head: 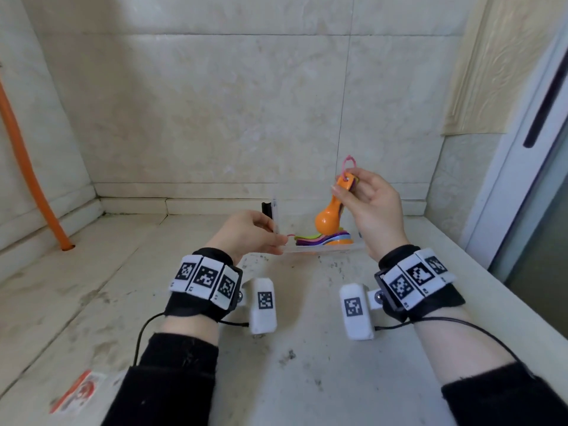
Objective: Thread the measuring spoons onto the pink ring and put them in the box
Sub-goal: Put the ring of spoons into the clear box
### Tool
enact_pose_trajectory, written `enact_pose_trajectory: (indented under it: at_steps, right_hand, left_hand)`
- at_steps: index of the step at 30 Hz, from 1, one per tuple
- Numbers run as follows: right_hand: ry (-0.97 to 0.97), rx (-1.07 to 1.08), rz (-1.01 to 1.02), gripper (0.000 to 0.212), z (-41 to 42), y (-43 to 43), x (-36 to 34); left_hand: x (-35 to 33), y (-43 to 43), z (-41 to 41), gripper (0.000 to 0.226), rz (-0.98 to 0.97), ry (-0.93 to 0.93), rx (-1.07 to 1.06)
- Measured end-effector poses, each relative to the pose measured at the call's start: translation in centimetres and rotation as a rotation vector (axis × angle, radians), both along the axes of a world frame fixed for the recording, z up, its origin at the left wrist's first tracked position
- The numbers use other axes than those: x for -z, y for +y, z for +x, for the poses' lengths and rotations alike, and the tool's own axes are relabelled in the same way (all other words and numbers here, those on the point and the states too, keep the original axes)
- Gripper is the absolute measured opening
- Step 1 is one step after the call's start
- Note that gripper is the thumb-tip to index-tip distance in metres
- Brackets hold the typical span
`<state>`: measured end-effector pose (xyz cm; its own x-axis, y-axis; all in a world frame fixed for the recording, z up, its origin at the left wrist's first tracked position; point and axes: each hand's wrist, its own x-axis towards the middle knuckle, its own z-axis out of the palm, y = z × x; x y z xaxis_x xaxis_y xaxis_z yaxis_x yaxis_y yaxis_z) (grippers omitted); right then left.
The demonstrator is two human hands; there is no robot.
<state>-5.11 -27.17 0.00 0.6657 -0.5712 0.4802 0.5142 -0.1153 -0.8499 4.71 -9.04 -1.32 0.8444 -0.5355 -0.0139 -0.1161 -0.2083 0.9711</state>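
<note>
Black sleeves (pixel 172 388), wristbands (pixel 190 306) with coded tags (pixel 204 276), thin cables (pixel 140 336)

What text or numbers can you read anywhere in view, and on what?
None reads clearly.
Left wrist band, right wrist band: square codes; tiny digits below, too small.
Orange packet: print blurred.
Measuring spoons, box: no markings visible.

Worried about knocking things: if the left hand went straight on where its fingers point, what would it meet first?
Probably the stack of coloured measuring spoons in the clear box: the left hand points right, fingertips at the box's left edge, with the stack just beyond. Depth is unclear.
</note>
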Motion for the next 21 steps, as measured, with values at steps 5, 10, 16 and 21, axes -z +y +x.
enact_pose_trajectory:
  at_steps: [5,10,16,21]
  right_hand:
    - [0.181,-0.011,-0.374,0.033,0.6,0.7,-1.7]
    - [0.394,0.109,-0.827,0.032,1.0,0.9,-2.9]
    - [0.547,0.131,-1.206,0.034,1.7,0.3,-2.3]
    - [0.631,0.150,-1.501,0.034,2.6,0.1,-2.3]
  left_hand:
    - [0.3,-0.6,-0.2,0.024,0.024,-0.020,0.058]
    - [0.3,-0.6,-0.2,0.025,-0.001,-0.018,0.093]
    - [0.5,-0.5,-0.2,0.026,0.006,-0.046,0.109]
    - [0.6,-0.6,0.1,0.029,0.005,-0.047,0.124]
